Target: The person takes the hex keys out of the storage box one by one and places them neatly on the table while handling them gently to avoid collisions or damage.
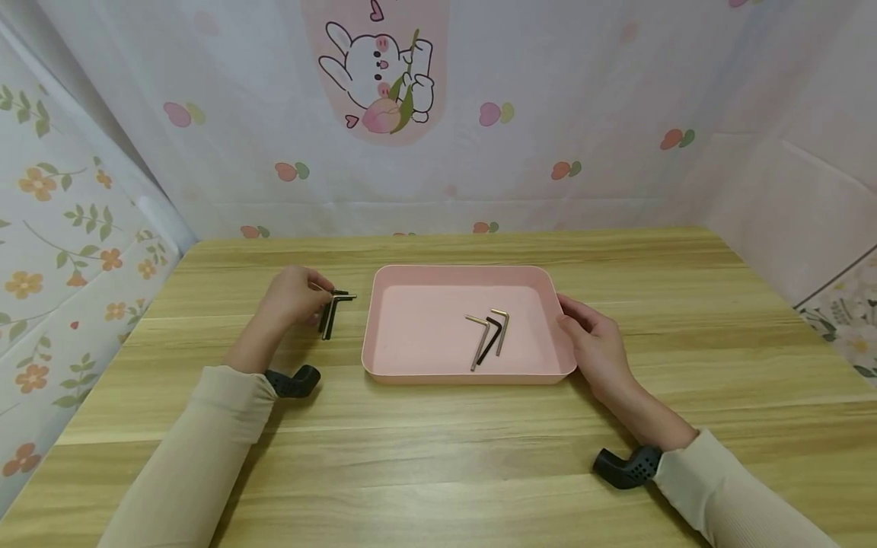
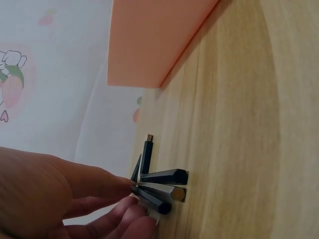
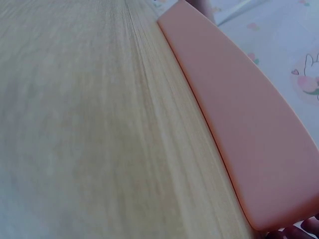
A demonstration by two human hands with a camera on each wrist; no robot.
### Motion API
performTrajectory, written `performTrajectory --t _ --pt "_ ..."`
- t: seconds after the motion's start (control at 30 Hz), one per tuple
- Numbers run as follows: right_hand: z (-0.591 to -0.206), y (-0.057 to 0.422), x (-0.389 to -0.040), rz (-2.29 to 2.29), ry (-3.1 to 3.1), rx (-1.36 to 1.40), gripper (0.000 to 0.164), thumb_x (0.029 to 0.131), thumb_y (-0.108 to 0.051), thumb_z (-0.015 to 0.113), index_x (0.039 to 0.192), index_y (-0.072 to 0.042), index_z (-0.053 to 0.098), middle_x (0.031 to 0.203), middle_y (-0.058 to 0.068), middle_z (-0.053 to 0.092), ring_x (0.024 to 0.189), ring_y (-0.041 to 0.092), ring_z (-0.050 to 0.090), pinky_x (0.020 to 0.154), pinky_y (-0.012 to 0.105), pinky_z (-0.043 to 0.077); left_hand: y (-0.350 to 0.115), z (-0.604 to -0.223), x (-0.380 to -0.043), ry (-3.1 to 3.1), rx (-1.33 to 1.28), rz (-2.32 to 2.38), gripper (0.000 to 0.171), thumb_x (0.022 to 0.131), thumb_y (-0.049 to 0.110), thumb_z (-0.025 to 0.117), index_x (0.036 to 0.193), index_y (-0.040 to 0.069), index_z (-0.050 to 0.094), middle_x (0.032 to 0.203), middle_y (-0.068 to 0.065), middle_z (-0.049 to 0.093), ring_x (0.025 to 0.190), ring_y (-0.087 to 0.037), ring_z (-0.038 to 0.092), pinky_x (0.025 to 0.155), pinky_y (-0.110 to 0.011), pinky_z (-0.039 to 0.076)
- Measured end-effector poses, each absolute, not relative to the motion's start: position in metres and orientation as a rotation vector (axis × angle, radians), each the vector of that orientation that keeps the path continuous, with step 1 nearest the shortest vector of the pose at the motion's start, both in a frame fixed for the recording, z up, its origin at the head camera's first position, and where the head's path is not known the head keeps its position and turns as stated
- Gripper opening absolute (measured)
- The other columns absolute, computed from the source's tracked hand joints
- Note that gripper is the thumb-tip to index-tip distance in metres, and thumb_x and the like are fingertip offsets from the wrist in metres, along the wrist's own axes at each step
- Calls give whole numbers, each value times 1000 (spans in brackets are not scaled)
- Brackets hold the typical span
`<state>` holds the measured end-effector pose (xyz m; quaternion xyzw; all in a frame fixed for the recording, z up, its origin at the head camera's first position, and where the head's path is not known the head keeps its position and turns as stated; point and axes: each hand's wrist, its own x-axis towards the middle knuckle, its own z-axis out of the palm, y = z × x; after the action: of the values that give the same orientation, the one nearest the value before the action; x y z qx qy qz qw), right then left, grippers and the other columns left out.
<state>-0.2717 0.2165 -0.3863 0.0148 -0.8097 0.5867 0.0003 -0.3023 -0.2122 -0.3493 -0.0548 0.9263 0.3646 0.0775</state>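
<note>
My left hand is left of the pink tray, its thumb and fingertips pinching a small bunch of hex keys. In the left wrist view, black hex keys and a silver hex key fan out beside the fingertips, their ends close to the tabletop. My right hand grips the tray's right side, thumb at the rim and fingers along the outer wall. Inside the tray lie a black hex key and two silver hex keys with gold-coloured short ends.
Both hands work over a wood-grain table. Behind it hangs a patterned curtain, with a floral cloth on the left. A black wrist mount sits on the left wrist, another mount on the right.
</note>
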Motion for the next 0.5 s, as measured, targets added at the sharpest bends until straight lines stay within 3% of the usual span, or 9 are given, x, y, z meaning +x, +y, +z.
performTrajectory --t 0.23,0.5 --pt "-387 216 -273 1837 -2549 42 47 106 -19 49 151 -4 46 151 19 51 113 -6 54 87 3 48 -210 -350 -301 2841 -168 1022 32 100 21 57 117 -2 70 120 -25 68 58 -8 61 59 -21 51" --pt "-384 216 -271 1852 -2554 17 47 106 -18 49 151 -5 46 151 18 50 113 -5 54 87 3 47 -208 -350 -302 2845 -140 968 34 92 20 66 118 0 69 120 -26 69 80 -21 68 70 -27 52"
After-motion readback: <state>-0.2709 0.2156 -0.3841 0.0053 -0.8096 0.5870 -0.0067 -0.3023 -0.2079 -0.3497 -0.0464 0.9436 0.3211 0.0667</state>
